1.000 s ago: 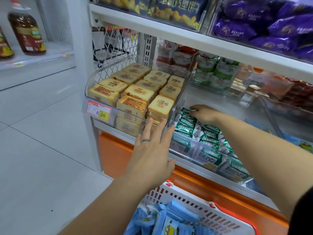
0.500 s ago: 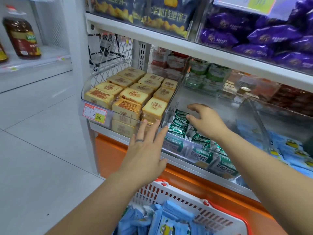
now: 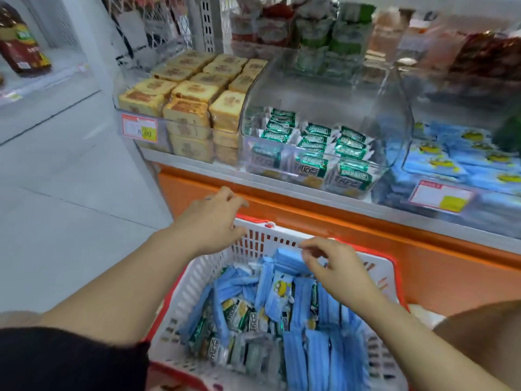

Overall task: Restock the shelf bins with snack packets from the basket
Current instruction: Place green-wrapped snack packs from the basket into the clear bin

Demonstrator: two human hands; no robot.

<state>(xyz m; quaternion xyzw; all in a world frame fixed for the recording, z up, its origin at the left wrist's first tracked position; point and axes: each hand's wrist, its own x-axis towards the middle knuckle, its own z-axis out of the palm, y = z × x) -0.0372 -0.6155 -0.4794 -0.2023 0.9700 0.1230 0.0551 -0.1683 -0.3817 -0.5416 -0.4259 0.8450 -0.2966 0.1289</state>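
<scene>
Dozens of blue-wrapped snack packets [image 3: 307, 348], some green among them, fill the white slotted plastic basket [image 3: 197, 280] below the shelf. The right hand [image 3: 338, 269] curls over one upright packet's top; whether it grips cannot be told. The left hand [image 3: 210, 224] hovers loose, holding nothing. The clear plastic shelf bin [image 3: 394, 114] looks barely half full, so most restocking seems left.

Three clear bins [image 3: 394, 108] are set side by side on the shelf [image 3: 180, 160], filled with yellow cakes [image 3: 186, 108], green packets [image 3: 315, 136] and blue packets [image 3: 456, 153].
</scene>
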